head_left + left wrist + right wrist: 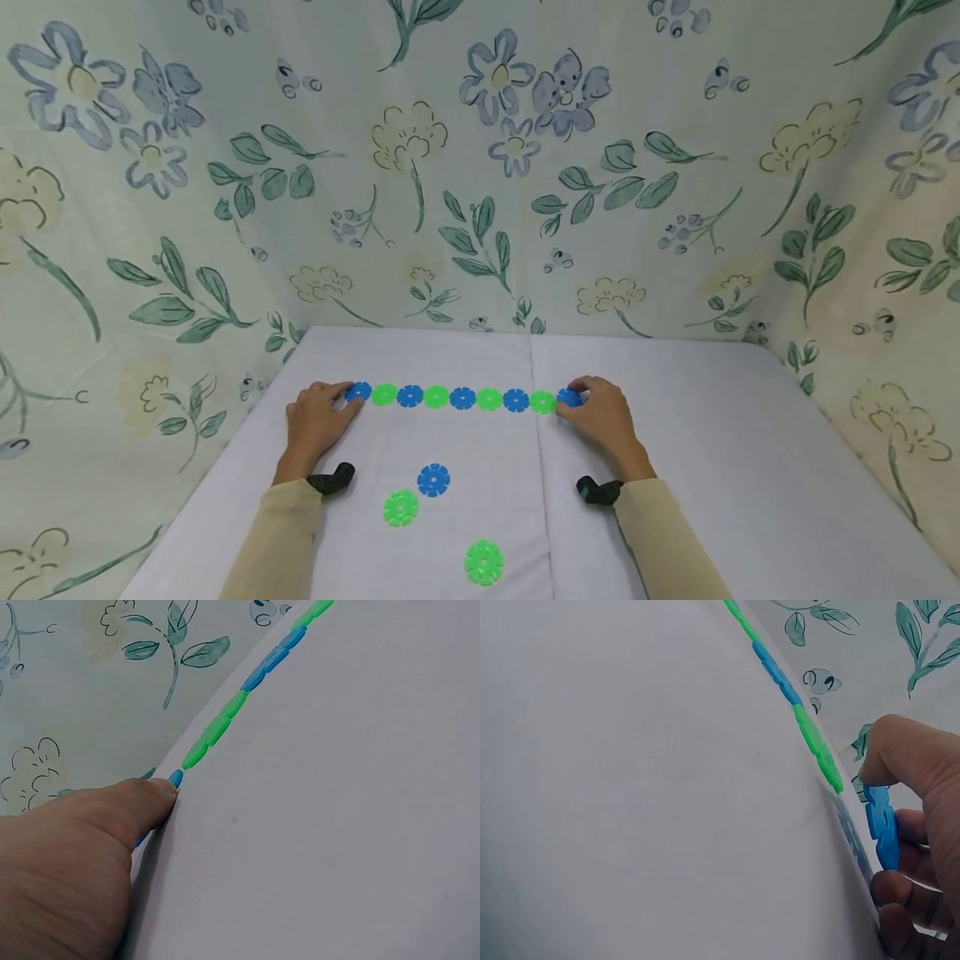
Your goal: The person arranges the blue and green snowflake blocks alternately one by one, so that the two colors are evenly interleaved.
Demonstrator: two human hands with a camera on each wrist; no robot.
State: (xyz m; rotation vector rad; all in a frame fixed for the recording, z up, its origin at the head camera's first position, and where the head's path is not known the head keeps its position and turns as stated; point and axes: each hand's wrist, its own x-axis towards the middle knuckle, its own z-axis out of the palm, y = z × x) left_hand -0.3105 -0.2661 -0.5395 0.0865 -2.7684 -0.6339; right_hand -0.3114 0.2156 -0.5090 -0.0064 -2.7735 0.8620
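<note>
A straight row of discs, blue and green by turns, lies across the white table. My left hand (316,419) grips the blue disc (358,391) at the row's left end; in the left wrist view its thumb (154,799) covers most of that disc. At the right end my right hand (606,421) pinches another blue disc (569,397) between thumb and fingers. The right wrist view shows this blue disc (882,825) raised a little off the cloth, beside the last green disc (817,748), its shadow beneath.
Nearer the front edge lie a loose blue disc (433,480) and two loose green discs, one (401,508) beside it and one (483,562) closer to me. A floral curtain (465,167) stands behind and beside the white table (720,467).
</note>
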